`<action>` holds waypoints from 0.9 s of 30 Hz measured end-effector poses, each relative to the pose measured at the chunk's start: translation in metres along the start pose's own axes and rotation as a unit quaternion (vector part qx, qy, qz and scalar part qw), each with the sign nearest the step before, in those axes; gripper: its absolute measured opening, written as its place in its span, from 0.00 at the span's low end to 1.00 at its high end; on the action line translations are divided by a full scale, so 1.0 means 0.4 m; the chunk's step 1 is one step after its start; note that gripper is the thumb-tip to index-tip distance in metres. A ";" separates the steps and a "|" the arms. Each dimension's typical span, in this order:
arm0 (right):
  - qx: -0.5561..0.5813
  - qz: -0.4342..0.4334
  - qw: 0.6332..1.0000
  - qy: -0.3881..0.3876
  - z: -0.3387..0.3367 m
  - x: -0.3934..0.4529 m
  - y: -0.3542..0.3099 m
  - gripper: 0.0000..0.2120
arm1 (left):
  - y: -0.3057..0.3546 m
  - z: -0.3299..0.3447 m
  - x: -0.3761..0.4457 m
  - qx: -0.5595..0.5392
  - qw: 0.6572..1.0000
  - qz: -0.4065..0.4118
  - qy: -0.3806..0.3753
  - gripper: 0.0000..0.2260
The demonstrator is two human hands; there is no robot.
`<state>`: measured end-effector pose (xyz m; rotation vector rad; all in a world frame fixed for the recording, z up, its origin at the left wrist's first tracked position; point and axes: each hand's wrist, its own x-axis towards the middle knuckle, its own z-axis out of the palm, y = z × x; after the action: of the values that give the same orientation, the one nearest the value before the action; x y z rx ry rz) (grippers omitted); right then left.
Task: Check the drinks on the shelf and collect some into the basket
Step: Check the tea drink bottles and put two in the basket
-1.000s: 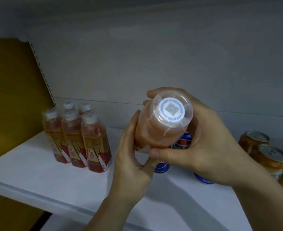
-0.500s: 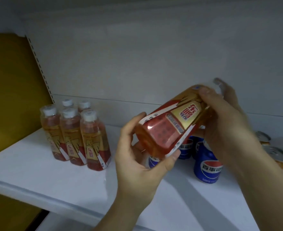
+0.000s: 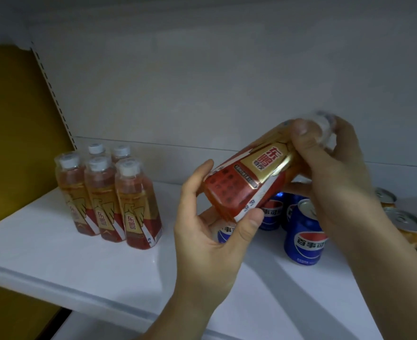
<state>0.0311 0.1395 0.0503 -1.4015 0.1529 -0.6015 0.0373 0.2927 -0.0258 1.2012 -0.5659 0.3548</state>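
While five amber bottles (image 3: 109,195) stand clustered at the left of the white shelf (image 3: 55,261), the left hand (image 3: 210,239) curls round the base of a tilted drink bottle (image 3: 249,180) held above the shelf. The right hand (image 3: 335,168) grips its blurred cap end. Blue cans (image 3: 303,236) stand just beneath, with orange cans (image 3: 406,227) at the far right.
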 end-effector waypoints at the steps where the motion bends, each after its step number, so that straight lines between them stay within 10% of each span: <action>1: -0.006 -0.021 1.000 -0.008 -0.002 -0.002 -0.004 0.34 | 0.000 -0.001 0.000 0.005 1.000 -0.008 -0.002 0.33; 4: 0.018 -0.056 0.998 -0.023 -0.014 0.000 -0.008 0.23 | -0.001 -0.006 0.005 0.000 1.000 -0.023 -0.003 0.32; 27: -0.114 -0.165 0.956 -0.214 0.018 0.007 -0.087 0.33 | 0.001 -0.033 0.000 -0.124 0.982 -0.136 -0.051 0.29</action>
<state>0.0260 0.1428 0.0855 -1.7664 -0.3778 -0.5498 0.0401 0.3054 -0.0287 1.0430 -0.5089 -0.0113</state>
